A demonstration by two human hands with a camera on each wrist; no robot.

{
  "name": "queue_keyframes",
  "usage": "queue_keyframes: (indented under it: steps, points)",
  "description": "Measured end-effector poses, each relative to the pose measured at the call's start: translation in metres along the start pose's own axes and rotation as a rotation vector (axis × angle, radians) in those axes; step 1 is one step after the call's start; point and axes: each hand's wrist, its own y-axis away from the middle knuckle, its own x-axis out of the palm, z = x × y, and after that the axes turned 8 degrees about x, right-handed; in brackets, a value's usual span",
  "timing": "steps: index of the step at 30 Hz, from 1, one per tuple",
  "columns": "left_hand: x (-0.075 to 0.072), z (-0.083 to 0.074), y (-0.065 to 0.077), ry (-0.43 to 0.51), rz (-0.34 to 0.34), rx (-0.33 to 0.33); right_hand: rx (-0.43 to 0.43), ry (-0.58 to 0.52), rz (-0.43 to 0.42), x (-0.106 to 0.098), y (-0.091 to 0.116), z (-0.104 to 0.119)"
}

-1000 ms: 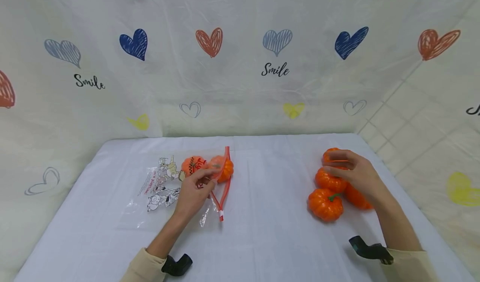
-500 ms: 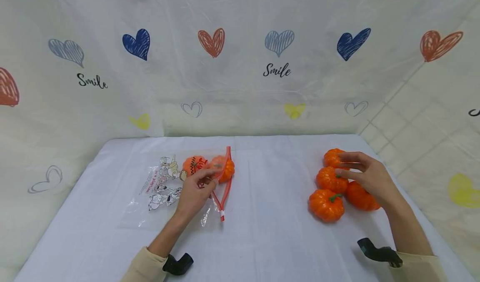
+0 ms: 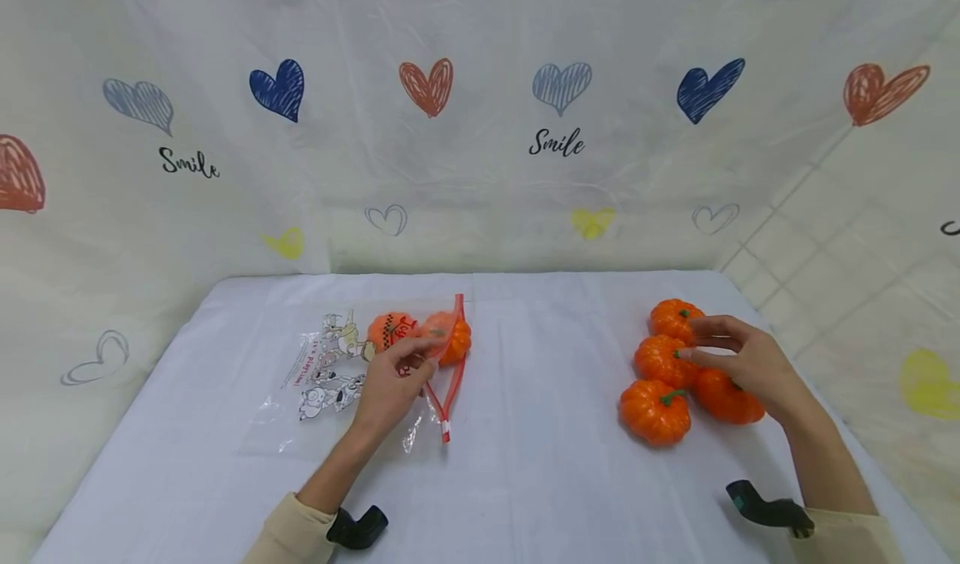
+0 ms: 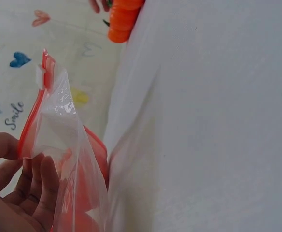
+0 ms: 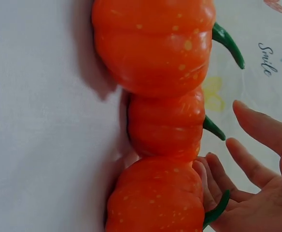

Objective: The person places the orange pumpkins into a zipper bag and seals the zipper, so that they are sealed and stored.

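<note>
My left hand (image 3: 392, 387) pinches the red zip edge of a clear plastic zip bag (image 3: 330, 397) with cartoon prints, and the bag's mouth stands parted. Inside lie two small orange pumpkins, one (image 3: 388, 328) under the red print and one (image 3: 459, 344) by the opening. In the left wrist view the thumb and fingers grip the red rim (image 4: 31, 121), near a white slider (image 4: 40, 76). At right, my right hand (image 3: 761, 366) hovers with loosely bent fingers beside several pumpkins: back (image 3: 672, 317), middle (image 3: 663, 361), front (image 3: 654, 414) and right (image 3: 726, 399). It holds nothing.
A white cloth (image 3: 540, 464) covers the table. Behind it hangs a pale sheet (image 3: 480, 189) printed with hearts and "Smile". Black curved pieces (image 3: 357, 529) stick out at both wrists, by the beige sleeves (image 3: 294, 532).
My right hand has drawn back to the right and slightly down, uncovering more of the back and right pumpkins. The left hand keeps its pinch on the bag.
</note>
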Motion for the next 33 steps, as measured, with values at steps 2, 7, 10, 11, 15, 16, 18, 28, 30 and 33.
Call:
queue_keyframes:
  steps: [2,7,10,11,15,16,18,28,30,33]
  points:
    - [0.000,0.000,0.000,0.001,0.004,-0.001,0.002,0.012,0.003,0.001,0.000,-0.001]
    - [0.000,0.001,0.001,-0.003,0.006,-0.001,-0.033,0.068,0.001,0.003,0.000,0.000]
    - [0.000,0.002,0.002,-0.002,0.006,-0.011,-0.051,0.089,0.008,0.005,0.000,0.003]
    - [0.000,0.002,0.002,-0.002,0.005,-0.015,-0.059,0.090,0.008,0.006,0.000,0.004]
    - [-0.001,0.001,0.002,-0.006,0.003,-0.024,-0.084,0.094,0.009,0.010,-0.003,0.007]
    - [-0.001,0.001,0.002,-0.006,0.003,-0.024,-0.091,0.092,0.009,0.011,-0.003,0.008]
    - [-0.001,0.000,0.002,-0.006,0.004,-0.022,-0.102,0.091,0.012,0.013,-0.005,0.011]
    - [0.000,0.002,0.001,-0.009,0.008,-0.006,-0.113,0.119,0.045,0.026,-0.009,0.026]
    - [0.000,0.003,0.001,-0.011,0.007,-0.005,-0.105,0.111,0.060,0.029,-0.010,0.028]
    - [0.000,0.003,0.001,-0.010,0.007,-0.006,-0.099,0.097,0.076,0.033,-0.012,0.030]
